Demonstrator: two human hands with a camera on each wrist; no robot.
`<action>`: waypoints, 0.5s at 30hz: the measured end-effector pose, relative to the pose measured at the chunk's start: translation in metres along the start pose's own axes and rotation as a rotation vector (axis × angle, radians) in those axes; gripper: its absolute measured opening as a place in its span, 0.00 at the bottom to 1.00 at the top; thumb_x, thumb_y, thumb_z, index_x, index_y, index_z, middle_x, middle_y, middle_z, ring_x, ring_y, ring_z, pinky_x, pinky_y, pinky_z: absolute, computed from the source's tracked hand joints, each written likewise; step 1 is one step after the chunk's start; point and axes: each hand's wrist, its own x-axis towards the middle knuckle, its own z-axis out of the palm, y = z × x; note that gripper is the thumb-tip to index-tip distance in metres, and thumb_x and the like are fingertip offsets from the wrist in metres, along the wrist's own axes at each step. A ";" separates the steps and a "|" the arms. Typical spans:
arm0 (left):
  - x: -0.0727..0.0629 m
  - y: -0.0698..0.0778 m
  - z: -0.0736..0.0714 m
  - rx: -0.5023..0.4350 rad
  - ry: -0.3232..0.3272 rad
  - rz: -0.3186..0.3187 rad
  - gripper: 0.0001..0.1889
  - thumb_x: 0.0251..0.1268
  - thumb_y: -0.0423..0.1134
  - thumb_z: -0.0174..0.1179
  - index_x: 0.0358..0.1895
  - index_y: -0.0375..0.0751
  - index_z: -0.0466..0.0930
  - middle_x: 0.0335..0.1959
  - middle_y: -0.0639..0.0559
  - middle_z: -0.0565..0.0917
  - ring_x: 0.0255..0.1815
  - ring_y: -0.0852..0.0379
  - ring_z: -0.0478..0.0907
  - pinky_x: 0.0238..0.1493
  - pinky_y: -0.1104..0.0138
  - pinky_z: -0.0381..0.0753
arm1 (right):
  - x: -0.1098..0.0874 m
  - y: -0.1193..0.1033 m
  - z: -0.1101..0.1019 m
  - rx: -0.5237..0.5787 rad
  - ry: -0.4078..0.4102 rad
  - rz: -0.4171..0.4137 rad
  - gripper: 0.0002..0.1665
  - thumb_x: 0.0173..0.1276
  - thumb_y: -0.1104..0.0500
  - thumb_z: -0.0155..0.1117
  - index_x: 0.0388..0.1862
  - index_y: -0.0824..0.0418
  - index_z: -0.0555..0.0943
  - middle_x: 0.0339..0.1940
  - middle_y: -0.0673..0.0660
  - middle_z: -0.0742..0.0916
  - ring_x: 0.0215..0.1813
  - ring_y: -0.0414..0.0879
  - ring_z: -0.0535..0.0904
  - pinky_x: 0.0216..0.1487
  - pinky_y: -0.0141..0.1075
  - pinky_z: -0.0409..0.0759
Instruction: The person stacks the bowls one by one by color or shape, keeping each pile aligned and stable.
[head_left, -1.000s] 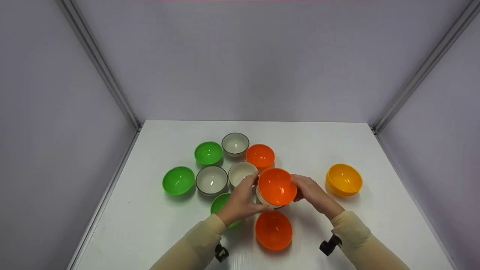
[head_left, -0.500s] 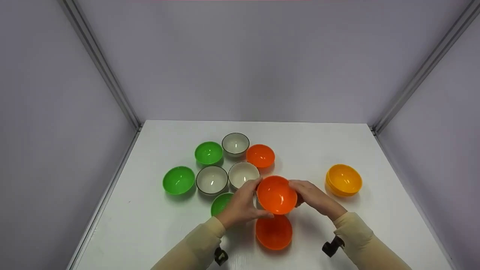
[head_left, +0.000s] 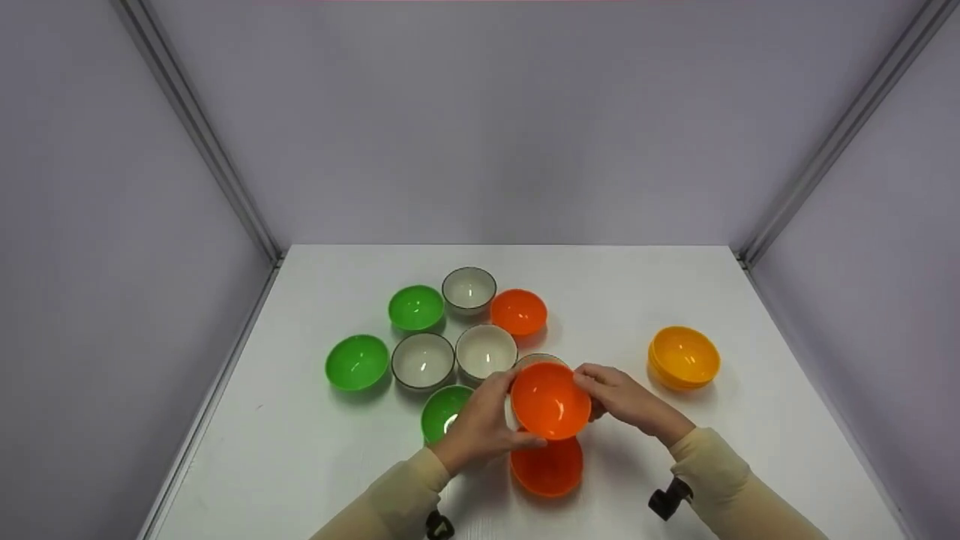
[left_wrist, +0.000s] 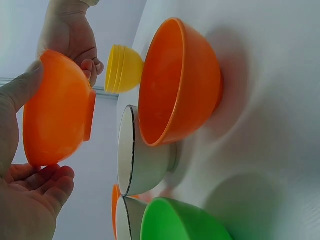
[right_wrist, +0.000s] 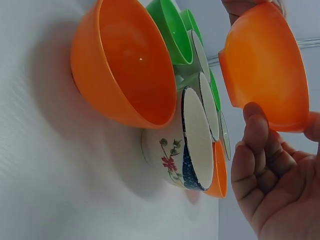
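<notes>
Both hands hold one orange bowl (head_left: 551,401) above the table, its inside facing up toward the head camera. The left hand (head_left: 484,424) grips its left side, thumb near the front rim. On the right side, the right hand (head_left: 630,401) pinches the rim between thumb and fingers. Beneath it, a second orange bowl (head_left: 547,476) stands on the table, partly covered from above. A white bowl (right_wrist: 165,145) with a dark rim and a red flower touches or nearly touches that one. Both wrist views show a gap between the held orange bowl (left_wrist: 60,110) and the bowls below.
Left of the hands stand green bowls (head_left: 358,363) and white bowls (head_left: 424,361) in a loose cluster. Another orange bowl (head_left: 519,312) is at the back. Stacked yellow bowls (head_left: 684,358) stand to the right. Grey walls (head_left: 510,120) enclose the white table (head_left: 247,450).
Both hands have brought the held orange bowl toward the person, from over the white bowl to partly over the front orange bowl. The white bowl's back rim now shows.
</notes>
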 end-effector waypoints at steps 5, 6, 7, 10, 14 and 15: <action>-0.008 -0.001 0.006 0.029 0.032 0.039 0.53 0.37 0.57 0.77 0.68 0.38 0.63 0.58 0.54 0.73 0.58 0.59 0.71 0.60 0.62 0.73 | -0.001 0.003 0.001 -0.059 0.017 -0.018 0.23 0.75 0.43 0.50 0.44 0.61 0.80 0.30 0.54 0.83 0.32 0.47 0.80 0.37 0.38 0.80; -0.010 -0.001 0.008 0.035 0.035 0.044 0.53 0.37 0.57 0.77 0.68 0.38 0.63 0.58 0.52 0.73 0.58 0.58 0.71 0.60 0.62 0.73 | -0.002 0.003 0.001 -0.069 0.016 -0.024 0.22 0.75 0.44 0.50 0.44 0.61 0.81 0.30 0.54 0.84 0.32 0.47 0.79 0.37 0.38 0.80; -0.011 -0.001 0.009 0.038 0.037 0.043 0.52 0.37 0.57 0.77 0.68 0.37 0.63 0.58 0.52 0.73 0.58 0.57 0.71 0.60 0.61 0.74 | -0.002 0.004 0.001 -0.083 0.015 -0.028 0.22 0.75 0.45 0.51 0.44 0.60 0.81 0.30 0.54 0.84 0.32 0.47 0.79 0.37 0.38 0.80; -0.017 -0.001 0.014 0.054 0.020 0.003 0.53 0.38 0.58 0.77 0.68 0.37 0.63 0.59 0.51 0.73 0.58 0.57 0.71 0.61 0.61 0.73 | -0.004 0.007 0.003 -0.119 0.005 -0.029 0.21 0.75 0.45 0.51 0.43 0.58 0.83 0.28 0.53 0.83 0.31 0.46 0.78 0.36 0.37 0.79; -0.022 -0.003 0.020 0.070 -0.011 -0.050 0.52 0.38 0.60 0.76 0.67 0.40 0.63 0.60 0.53 0.73 0.59 0.57 0.71 0.61 0.60 0.73 | -0.006 0.013 0.007 -0.136 -0.006 -0.007 0.21 0.74 0.44 0.51 0.41 0.56 0.84 0.26 0.52 0.82 0.31 0.46 0.77 0.35 0.37 0.79; -0.023 -0.004 0.022 0.071 -0.018 -0.057 0.52 0.37 0.61 0.76 0.67 0.41 0.63 0.60 0.54 0.72 0.60 0.57 0.70 0.62 0.60 0.73 | -0.006 0.014 0.008 -0.135 -0.006 0.000 0.21 0.74 0.43 0.52 0.40 0.56 0.84 0.26 0.52 0.82 0.31 0.46 0.77 0.35 0.36 0.79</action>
